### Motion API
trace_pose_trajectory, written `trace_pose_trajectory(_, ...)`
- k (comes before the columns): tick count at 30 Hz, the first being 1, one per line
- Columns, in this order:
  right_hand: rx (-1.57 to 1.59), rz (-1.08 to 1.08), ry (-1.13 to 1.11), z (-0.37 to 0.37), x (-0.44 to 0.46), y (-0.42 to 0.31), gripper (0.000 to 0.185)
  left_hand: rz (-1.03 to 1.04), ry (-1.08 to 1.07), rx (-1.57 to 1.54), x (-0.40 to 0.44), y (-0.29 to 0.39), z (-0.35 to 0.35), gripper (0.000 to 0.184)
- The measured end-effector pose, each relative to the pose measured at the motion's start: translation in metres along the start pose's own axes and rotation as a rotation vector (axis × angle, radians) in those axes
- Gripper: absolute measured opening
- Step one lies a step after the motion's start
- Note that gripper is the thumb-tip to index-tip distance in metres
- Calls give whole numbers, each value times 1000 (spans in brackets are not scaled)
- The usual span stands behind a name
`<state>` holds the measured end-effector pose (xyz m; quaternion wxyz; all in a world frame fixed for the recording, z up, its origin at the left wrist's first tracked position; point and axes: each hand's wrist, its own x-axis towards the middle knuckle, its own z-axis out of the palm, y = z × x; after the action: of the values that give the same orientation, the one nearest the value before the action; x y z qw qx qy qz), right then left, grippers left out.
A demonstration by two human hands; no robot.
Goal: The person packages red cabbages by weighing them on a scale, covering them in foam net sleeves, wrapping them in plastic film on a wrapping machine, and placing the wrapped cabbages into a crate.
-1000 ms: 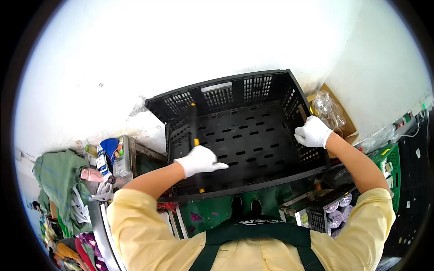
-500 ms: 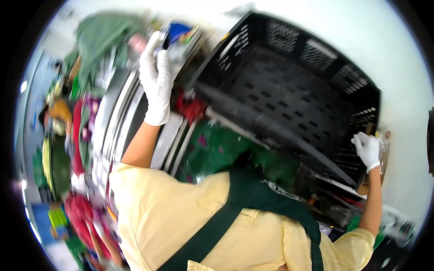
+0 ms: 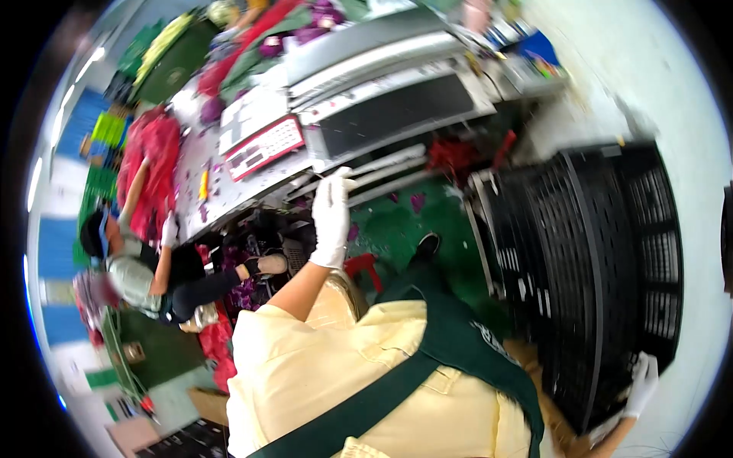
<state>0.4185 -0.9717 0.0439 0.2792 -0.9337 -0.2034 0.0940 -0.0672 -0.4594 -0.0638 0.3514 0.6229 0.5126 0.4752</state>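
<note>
My left hand [image 3: 332, 220], in a white glove, is raised in front of the steel-topped workbench. Its fingers are loosely bent and nothing shows in them. Near it on the bench is a red-framed keypad panel [image 3: 265, 147], beside a machine with a dark flat plate [image 3: 397, 114]. Low at the right, my white-gloved right hand [image 3: 643, 384] is at the near end of a black plastic crate [image 3: 657, 252], its fingers against the rim. That crate is tilted on its side by the wall, against more slatted black crates [image 3: 546, 267].
A co-worker [image 3: 134, 267] in a cap sits at the left beside a red mesh bag [image 3: 149, 164]. Purple scraps lie on the bench and the green floor [image 3: 408, 229]. A red stool [image 3: 364, 269] and a cardboard box [image 3: 334, 301] are close to my left side.
My view has turned to the left, bringing in the bench and co-worker. The black crate now appears upright on its side at the right, and my left hand's fingers are more bent.
</note>
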Motion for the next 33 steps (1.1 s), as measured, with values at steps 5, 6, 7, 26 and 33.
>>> trace_pose_trajectory(5, -135, -377, 91, 22, 28, -119, 22, 57, 44, -97, 21, -16, -20, 25)
trace_pose_trajectory(6, -128, -413, 92, 32, 30, -142, 22, -4, 63, -153, 29, -13, -27, 26)
trace_pose_trajectory(7, -100, -399, 64, 43, 33, -164, 22, -11, 89, -189, 41, -19, -35, 25)
trace_pose_trajectory(26, -593, -1128, -155, 315, 125, -638, 24, -582, 854, 561, 566, -312, -342, 115)
trace_pose_trajectory(33, -554, -1040, -244, 387, 160, -680, 13, -669, 737, 649, 628, -371, -339, 123)
